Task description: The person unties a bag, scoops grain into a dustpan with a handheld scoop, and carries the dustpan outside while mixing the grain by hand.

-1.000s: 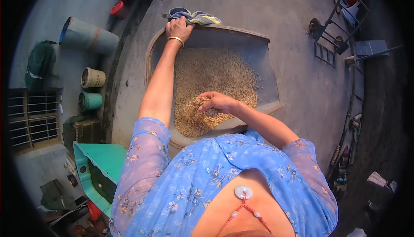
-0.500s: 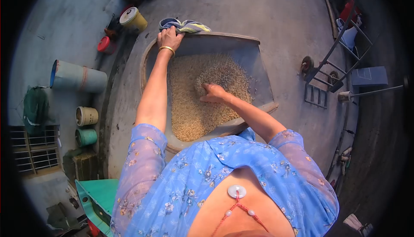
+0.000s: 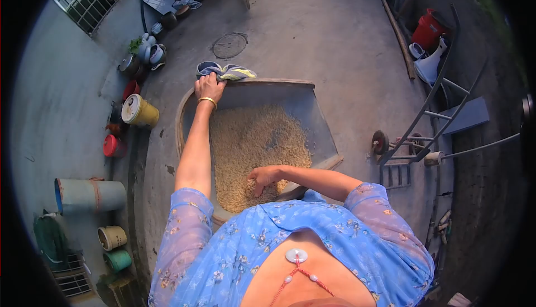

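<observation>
A broad grey tray (image 3: 321, 120) with a raised wooden rim stands in front of me, holding a bed of pale brown grain (image 3: 237, 145). My left hand (image 3: 210, 87), with a gold bangle at the wrist, is closed over the far-left rim and the striped cloth (image 3: 237, 73) lying there. Near the tray's front edge, my right hand (image 3: 265, 176) touches the grain, thumb and fingers apart and pointing down. Its fingertips are partly sunk among the kernels. A darker patch shows in the grain beyond that hand.
Along the left wall stand a yellow bucket (image 3: 146, 114), a red tub (image 3: 114, 146), a grey cylinder (image 3: 92, 195) and smaller pails. To the right, a metal hand truck (image 3: 424, 122) leans near a red bucket (image 3: 429, 30). A round cover (image 3: 229, 45) is set in the concrete floor.
My right hand has moved from the middle of the grain toward the tray's near edge. The grain looks flatter and more spread. My left hand stays on the rim; the view has tilted up.
</observation>
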Action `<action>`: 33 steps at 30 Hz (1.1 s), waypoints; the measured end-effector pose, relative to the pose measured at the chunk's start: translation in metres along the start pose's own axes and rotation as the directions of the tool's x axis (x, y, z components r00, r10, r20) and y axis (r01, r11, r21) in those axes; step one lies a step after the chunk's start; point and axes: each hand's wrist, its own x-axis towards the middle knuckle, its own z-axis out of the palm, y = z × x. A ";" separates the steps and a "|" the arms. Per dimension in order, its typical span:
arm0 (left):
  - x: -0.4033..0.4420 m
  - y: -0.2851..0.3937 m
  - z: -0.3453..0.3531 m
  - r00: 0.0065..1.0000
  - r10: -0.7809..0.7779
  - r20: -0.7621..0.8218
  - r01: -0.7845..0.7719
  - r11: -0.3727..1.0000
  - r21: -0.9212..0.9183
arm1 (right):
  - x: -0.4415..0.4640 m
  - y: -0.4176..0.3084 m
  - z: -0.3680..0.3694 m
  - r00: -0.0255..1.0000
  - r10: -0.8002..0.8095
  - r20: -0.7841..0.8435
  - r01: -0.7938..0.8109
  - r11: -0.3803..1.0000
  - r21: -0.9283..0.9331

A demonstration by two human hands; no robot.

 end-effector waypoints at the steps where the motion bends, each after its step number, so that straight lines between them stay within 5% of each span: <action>1: 0.031 0.006 0.007 1.000 0.012 -0.012 -0.012 1.000 -0.002 | -0.005 -0.005 -0.033 0.999 0.031 0.016 -0.033 0.993 0.109; 3: 0.091 0.015 0.023 0.999 0.037 0.019 -0.037 0.999 -0.010 | -0.005 -0.009 -0.102 0.994 -0.002 -0.106 0.025 0.977 0.213; 5: 0.147 0.024 0.051 0.999 0.043 0.025 -0.042 0.999 -0.020 | -0.007 -0.013 -0.182 0.972 0.001 -0.234 0.156 0.744 0.650; 7: 0.202 0.037 0.079 0.998 0.062 0.029 -0.061 0.998 -0.023 | -0.004 -0.018 -0.260 0.886 0.072 -0.458 0.295 0.675 0.676; 9: 0.259 0.051 0.103 0.997 0.055 0.048 -0.056 0.998 0.011 | 0.003 -0.014 -0.345 0.867 -0.004 -0.498 0.363 0.690 0.626; 11: 0.305 0.060 0.125 0.997 0.023 0.075 -0.025 0.999 0.024 | 0.009 -0.006 -0.420 0.808 -0.132 -0.574 0.278 0.945 0.174; 12: 0.338 0.067 0.131 0.998 -0.015 0.055 0.015 1.000 -0.001 | 0.014 -0.003 -0.454 0.725 -0.165 -0.669 0.120 0.986 -0.114; 13: 0.372 0.069 0.132 0.998 -0.040 0.043 0.041 0.999 -0.010 | 0.031 0.018 -0.492 0.635 -0.325 -0.701 -0.098 0.866 -0.491; 15: 0.415 0.070 0.136 0.998 -0.063 0.022 0.063 0.998 -0.023 | 0.033 0.018 -0.553 0.802 -0.045 -0.596 -0.329 0.798 -0.505; 17: 0.468 0.078 0.138 0.996 -0.084 -0.006 0.084 0.996 -0.036 | 0.033 0.010 -0.594 0.897 0.074 -0.437 -0.363 0.687 -0.629; 19: 0.519 0.088 0.150 0.996 -0.075 -0.051 0.074 0.997 -0.021 | 0.055 0.036 -0.625 0.983 0.004 -0.186 -0.090 0.885 -0.457; 25: 0.696 0.119 0.233 0.999 -0.013 -0.051 0.013 1.000 0.004 | 0.070 0.022 -0.753 1.000 0.018 0.023 -0.010 0.958 -0.286; 27: 0.763 0.135 0.257 1.000 -0.020 -0.019 0.020 1.000 -0.012 | 0.076 0.006 -0.827 0.998 0.070 0.012 -0.067 0.985 -0.159; 29: 0.833 0.148 0.276 0.999 0.023 -0.042 -0.025 0.999 -0.037 | 0.085 0.003 -0.889 0.997 0.075 -0.001 -0.072 0.967 0.245; 33: 0.954 0.179 0.304 0.999 0.041 -0.016 -0.041 0.999 -0.026 | 0.081 -0.039 -1.038 0.959 -0.012 -0.282 0.199 0.734 0.649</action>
